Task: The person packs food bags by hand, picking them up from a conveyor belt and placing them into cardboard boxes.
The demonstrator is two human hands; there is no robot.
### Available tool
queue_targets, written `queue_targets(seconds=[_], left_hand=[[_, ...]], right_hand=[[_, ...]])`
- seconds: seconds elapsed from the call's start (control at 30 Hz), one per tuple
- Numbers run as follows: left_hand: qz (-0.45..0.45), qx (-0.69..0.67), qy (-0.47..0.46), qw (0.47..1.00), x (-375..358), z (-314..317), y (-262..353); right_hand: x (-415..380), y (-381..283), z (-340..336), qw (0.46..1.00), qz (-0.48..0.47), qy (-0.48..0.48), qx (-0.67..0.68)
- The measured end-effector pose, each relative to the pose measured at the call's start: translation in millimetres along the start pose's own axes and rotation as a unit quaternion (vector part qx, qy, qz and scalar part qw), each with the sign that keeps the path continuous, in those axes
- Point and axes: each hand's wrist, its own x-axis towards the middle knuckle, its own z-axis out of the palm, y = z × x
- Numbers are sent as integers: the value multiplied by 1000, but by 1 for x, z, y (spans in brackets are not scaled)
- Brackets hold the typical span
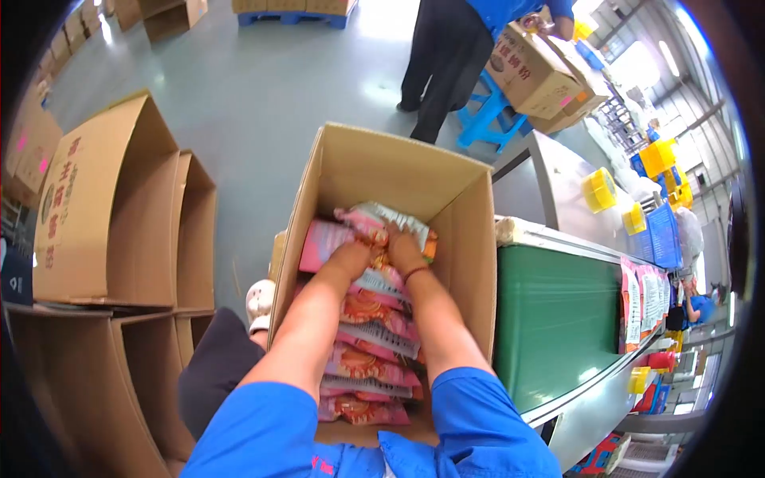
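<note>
Inside an open cardboard box (402,147), several pink food packets (370,354) stand in an overlapping row running away from me. My left hand (351,256) is at the far end of the row, fingers curled and closed on a pink packet (323,241). Beside it, my right hand (405,248) is closed over a pink-and-silver packet (390,215) near the box's far wall. The fingertips of both hands are partly hidden among the wrappers.
At my right runs a green conveyor belt (558,319) carrying several upright packets (637,303) at its far end. Open cartons (143,215) are stacked at my left. A person (454,56) stands ahead near boxes on a blue stool (490,119). Yellow tape rolls (599,190) lie on a metal table.
</note>
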Motion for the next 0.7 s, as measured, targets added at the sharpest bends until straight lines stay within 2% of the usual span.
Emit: queue_targets(seconds=[0.03, 0.1, 0.13, 0.17, 0.2, 0.23, 0.27, 0.3, 0.37, 0.4, 0.43, 0.47, 0.5, 0.53, 0.57, 0.6, 0.63, 0.67, 0.7], left_hand=[[26, -4, 26, 999, -8, -1, 1], [2, -28, -14, 1000, 2, 3, -9], [-32, -57, -43, 997, 3, -5, -9], [-24, -38, -28, 999, -7, -21, 5], [-2, -81, 22, 996, -11, -22, 7], [-27, -45, 7, 999, -16, -31, 18], [-39, -34, 5, 999, -27, -45, 29], [-10, 42, -11, 999, -25, -37, 23], [-30, 71, 4, 997, -34, -37, 26], [-22, 86, 11, 996, -44, -41, 33], [-51, 93, 26, 994, -54, -43, 43], [-81, 96, 42, 991, -60, -48, 53], [-97, -7, 2, 995, -65, -61, 60], [-93, 0, 9, 996, -66, -64, 66], [-72, -85, 112, 987, -69, -65, 72], [-46, -167, 211, 962, -70, -69, 80], [-24, -213, 270, 939, -71, -75, 92], [-18, -204, 272, 940, -77, -88, 119], [14, -335, 301, 893, -81, -98, 148]], right_hand=[[2, 0, -1, 998, 6, -48, -36], [3, 2, -61, 987, -42, -94, 127], [6, -3, -83, 983, -28, -152, 98], [9, -6, -105, 975, -16, -211, 66], [11, -1, -107, 979, -45, -183, 79], [24, -2, -114, 980, -41, -173, 92], [16, -11, -173, 978, -58, -182, 85], [9, -14, -216, 976, -40, -185, 105], [-39, -11, -322, 980, -46, -67, 181], [-62, 3, -355, 980, -28, -8, 195], [-95, 16, -393, 983, -5, 60, 171], [-119, 46, -401, 970, -4, 162, 179], [-152, 70, -418, 959, 37, 226, 167], [-187, 94, -442, 953, 108, 239, 150], [-218, 136, -439, 933, 128, 328, 67], [-253, 164, -446, 920, 239, 310, 32], [-294, 214, -426, 921, 206, 308, -123], [-327, 249, -403, 869, 344, 350, -58], [-366, 268, -364, 848, 465, 245, -60]])
